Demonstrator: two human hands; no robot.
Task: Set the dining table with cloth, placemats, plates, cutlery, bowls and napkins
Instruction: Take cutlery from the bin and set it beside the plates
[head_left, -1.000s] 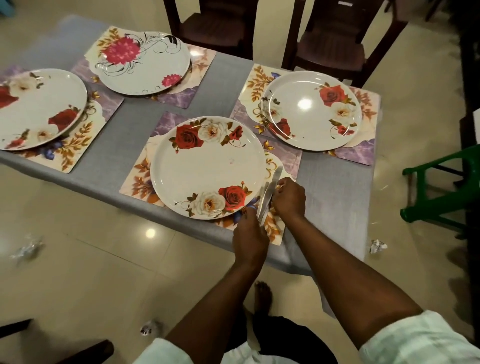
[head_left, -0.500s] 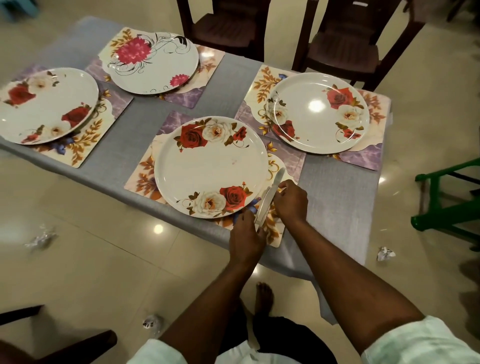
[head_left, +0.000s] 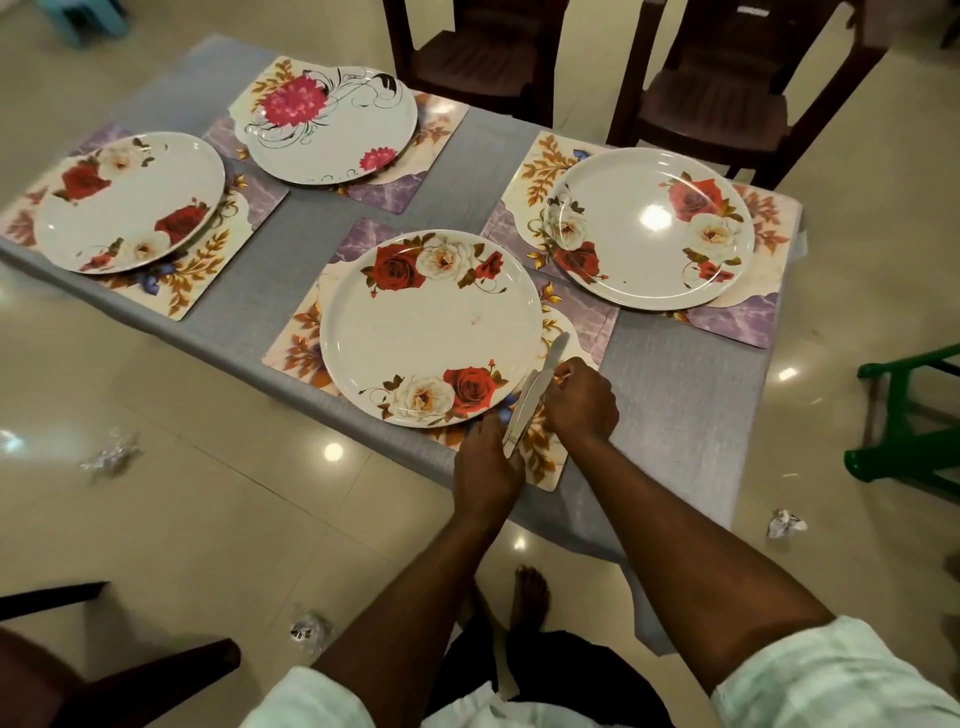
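A grey cloth covers the table, with several floral placemats, each under a plate. The nearest rose plate sits on its placemat at the table's front edge. Silver cutlery, a knife and what looks like a fork, lies on the mat just right of this plate. My left hand pinches the handle ends. My right hand curls its fingers against the cutlery's right side, near the middle. Other plates: right rose plate, left rose plate, pink-flower plate.
Two dark chairs stand behind the table. A green stool is at the right, a dark chair at the lower left. Crumpled wrappers litter the tiled floor. My bare foot is under the table edge.
My view has drifted left, so the table has shifted right in the frame. Both hands stay on the cutlery beside the near plate; the pieces look slightly more aligned.
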